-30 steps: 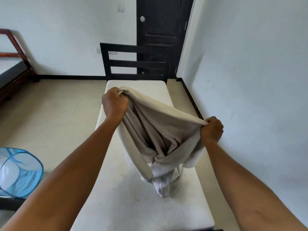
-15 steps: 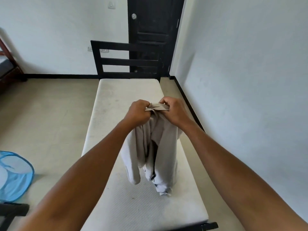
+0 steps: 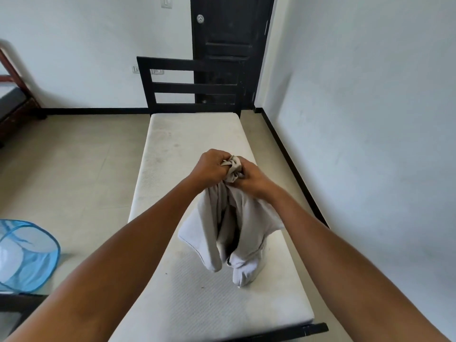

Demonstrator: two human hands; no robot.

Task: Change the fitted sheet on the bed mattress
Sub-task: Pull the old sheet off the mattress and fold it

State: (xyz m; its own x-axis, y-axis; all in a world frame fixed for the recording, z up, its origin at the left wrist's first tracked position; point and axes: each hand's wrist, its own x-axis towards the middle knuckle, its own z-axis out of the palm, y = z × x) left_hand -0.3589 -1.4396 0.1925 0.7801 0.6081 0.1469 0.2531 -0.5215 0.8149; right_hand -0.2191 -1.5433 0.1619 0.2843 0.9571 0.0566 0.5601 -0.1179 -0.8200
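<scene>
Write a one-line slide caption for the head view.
The left hand and right hand grip a bunched beige sheet over the bare mattress.

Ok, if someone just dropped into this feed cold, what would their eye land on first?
First, the left hand and right hand, bunched together mid-frame, gripping the gathered top of a beige sheet that hangs in folds over the bare white mattress. Next, the blue mesh hamper low at the left edge, and the black door behind the bed's slatted end board.
</scene>
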